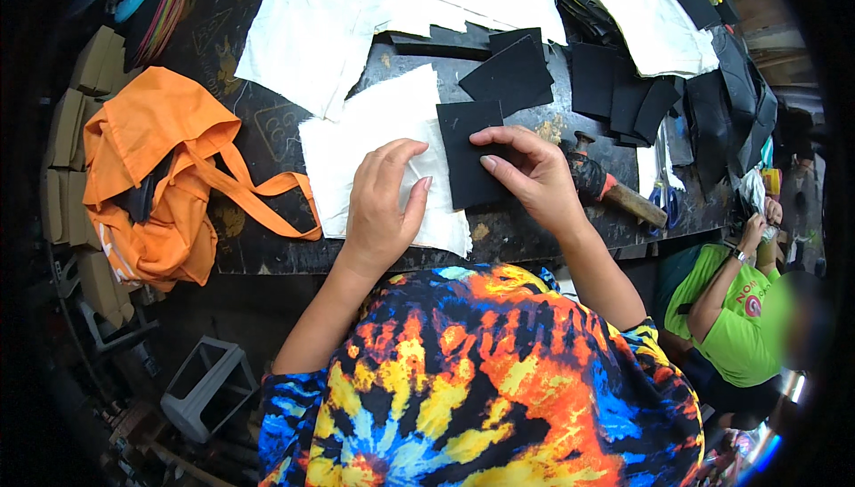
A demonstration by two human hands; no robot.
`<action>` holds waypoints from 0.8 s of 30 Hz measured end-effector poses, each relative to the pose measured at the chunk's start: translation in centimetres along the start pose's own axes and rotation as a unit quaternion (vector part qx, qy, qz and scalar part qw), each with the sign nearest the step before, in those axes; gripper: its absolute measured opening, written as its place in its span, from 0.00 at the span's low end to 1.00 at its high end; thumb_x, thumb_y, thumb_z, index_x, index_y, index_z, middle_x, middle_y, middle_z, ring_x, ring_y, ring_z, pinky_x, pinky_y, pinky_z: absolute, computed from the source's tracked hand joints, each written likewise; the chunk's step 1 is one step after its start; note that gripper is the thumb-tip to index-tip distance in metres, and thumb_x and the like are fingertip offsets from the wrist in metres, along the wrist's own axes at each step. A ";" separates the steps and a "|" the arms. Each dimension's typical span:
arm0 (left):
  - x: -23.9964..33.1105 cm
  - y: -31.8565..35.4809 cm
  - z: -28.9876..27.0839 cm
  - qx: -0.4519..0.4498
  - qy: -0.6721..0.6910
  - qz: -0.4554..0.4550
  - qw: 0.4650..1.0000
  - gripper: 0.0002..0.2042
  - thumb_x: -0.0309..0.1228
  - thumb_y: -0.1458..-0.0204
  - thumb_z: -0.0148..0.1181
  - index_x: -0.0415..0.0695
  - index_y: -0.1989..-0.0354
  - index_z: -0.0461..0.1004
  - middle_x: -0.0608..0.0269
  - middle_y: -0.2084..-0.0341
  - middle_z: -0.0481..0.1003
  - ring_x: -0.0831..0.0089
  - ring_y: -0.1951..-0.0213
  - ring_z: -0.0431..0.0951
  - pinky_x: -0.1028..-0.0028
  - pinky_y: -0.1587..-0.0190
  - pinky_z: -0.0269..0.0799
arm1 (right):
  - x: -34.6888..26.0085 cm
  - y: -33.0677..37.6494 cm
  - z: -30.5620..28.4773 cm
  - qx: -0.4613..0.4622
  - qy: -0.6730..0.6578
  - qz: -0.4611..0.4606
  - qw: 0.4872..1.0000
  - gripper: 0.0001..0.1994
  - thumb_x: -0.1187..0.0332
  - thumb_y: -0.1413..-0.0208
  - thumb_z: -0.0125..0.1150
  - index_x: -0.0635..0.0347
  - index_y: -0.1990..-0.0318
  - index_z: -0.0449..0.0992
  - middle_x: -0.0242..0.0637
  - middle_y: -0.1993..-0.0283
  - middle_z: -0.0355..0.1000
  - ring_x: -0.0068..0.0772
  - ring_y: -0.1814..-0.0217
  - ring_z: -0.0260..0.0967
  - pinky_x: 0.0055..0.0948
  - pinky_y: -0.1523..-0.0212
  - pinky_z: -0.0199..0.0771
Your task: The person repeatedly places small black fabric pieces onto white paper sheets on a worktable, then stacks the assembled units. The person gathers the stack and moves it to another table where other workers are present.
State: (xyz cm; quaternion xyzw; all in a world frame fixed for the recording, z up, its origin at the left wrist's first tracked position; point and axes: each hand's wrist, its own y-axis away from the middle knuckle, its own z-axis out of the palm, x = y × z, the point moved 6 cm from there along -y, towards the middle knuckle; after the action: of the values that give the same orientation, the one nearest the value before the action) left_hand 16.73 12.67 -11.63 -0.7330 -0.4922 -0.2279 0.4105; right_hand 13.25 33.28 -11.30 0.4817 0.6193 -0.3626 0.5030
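My left hand [381, 204] lies flat, fingers together, on a white cloth piece [370, 135] spread on the dark worktable [267, 251]. My right hand [531, 171] pinches a black square fabric piece [463, 144] that lies over the white cloth's right side; thumb and fingers close on its right edge. Another black piece [512, 73] lies just beyond it.
An orange cloth bag [151, 175] hangs over the table's left edge. More white cloth [329, 24] and black pieces [623, 86] lie at the back. A hammer [614, 193] and blue-handled scissors [663, 188] rest right of my right hand. A person in a green shirt [730, 318] sits at the right.
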 end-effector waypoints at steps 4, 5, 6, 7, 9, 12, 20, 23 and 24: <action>0.3 0.0 -0.2 -0.019 -0.010 0.014 1.000 0.23 0.27 0.48 0.69 0.42 0.42 0.73 0.52 0.47 0.75 0.53 0.46 0.75 0.59 0.42 0.68 | -0.1 -0.1 0.2 -0.006 -0.006 0.011 1.000 0.13 0.78 0.40 0.65 0.62 0.47 0.83 0.34 0.51 0.78 0.23 0.51 0.75 0.23 0.50 0.76; 0.4 -0.1 -0.2 -0.021 -0.011 0.014 1.000 0.24 0.28 0.48 0.70 0.43 0.42 0.73 0.53 0.47 0.75 0.54 0.46 0.75 0.59 0.42 0.68 | -0.3 -0.1 0.2 -0.008 0.010 0.010 1.000 0.13 0.78 0.40 0.65 0.62 0.47 0.83 0.34 0.51 0.78 0.22 0.50 0.75 0.22 0.50 0.75; 0.6 -0.1 -0.2 -0.029 -0.014 0.020 0.999 0.24 0.31 0.48 0.71 0.44 0.41 0.74 0.54 0.48 0.75 0.55 0.46 0.75 0.59 0.42 0.68 | -0.4 -0.1 0.3 -0.011 0.025 0.011 1.000 0.13 0.78 0.40 0.66 0.62 0.47 0.83 0.33 0.51 0.78 0.22 0.50 0.74 0.22 0.50 0.74; 0.8 -0.1 -0.1 -0.035 -0.016 0.019 0.999 0.25 0.33 0.48 0.71 0.45 0.41 0.75 0.54 0.48 0.75 0.55 0.47 0.75 0.59 0.42 0.68 | -0.5 -0.1 0.2 -0.010 0.035 0.008 0.999 0.14 0.78 0.40 0.66 0.62 0.47 0.83 0.33 0.51 0.78 0.22 0.50 0.74 0.22 0.51 0.74; 0.9 -0.1 -0.1 -0.049 -0.027 0.021 0.998 0.26 0.37 0.49 0.73 0.47 0.41 0.76 0.55 0.48 0.74 0.57 0.48 0.75 0.59 0.43 0.67 | -0.7 -0.1 0.2 -0.006 0.052 0.006 0.999 0.14 0.78 0.41 0.66 0.61 0.48 0.83 0.34 0.51 0.78 0.23 0.52 0.75 0.22 0.53 0.74; 1.1 -0.1 0.1 -0.067 -0.047 0.026 0.996 0.27 0.41 0.49 0.73 0.50 0.40 0.78 0.56 0.48 0.73 0.57 0.48 0.74 0.58 0.43 0.67 | -0.7 -0.1 0.3 -0.008 0.071 0.011 0.997 0.14 0.78 0.41 0.66 0.61 0.48 0.83 0.34 0.52 0.78 0.23 0.53 0.75 0.22 0.54 0.74; 1.1 -0.2 0.4 -0.090 -0.082 0.025 0.992 0.24 0.43 0.48 0.72 0.49 0.43 0.81 0.53 0.48 0.73 0.56 0.47 0.74 0.58 0.42 0.66 | -1.1 -0.6 0.3 -0.017 0.130 0.025 0.991 0.14 0.77 0.42 0.67 0.59 0.48 0.83 0.35 0.51 0.78 0.24 0.55 0.75 0.22 0.57 0.74; 1.2 -0.2 0.5 -0.093 -0.092 0.028 0.991 0.24 0.43 0.49 0.72 0.49 0.43 0.81 0.53 0.48 0.73 0.56 0.47 0.74 0.57 0.42 0.66 | -2.6 -0.7 0.1 0.027 0.239 -0.055 0.969 0.14 0.75 0.45 0.70 0.57 0.50 0.84 0.37 0.49 0.77 0.33 0.53 0.75 0.31 0.51 0.74; 1.2 -0.2 0.5 -0.095 -0.091 0.025 0.991 0.24 0.43 0.49 0.72 0.48 0.44 0.81 0.53 0.48 0.73 0.56 0.47 0.74 0.57 0.42 0.66 | -3.7 -0.8 0.1 0.065 0.311 -0.137 0.938 0.14 0.74 0.46 0.71 0.57 0.50 0.84 0.38 0.49 0.77 0.38 0.51 0.75 0.35 0.49 0.74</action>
State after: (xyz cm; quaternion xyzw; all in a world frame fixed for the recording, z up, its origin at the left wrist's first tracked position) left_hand 17.00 13.75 -10.97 -0.7985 -0.4851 -0.1957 0.2980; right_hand 12.63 32.08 -7.77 0.5130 0.7797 -0.2993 0.1982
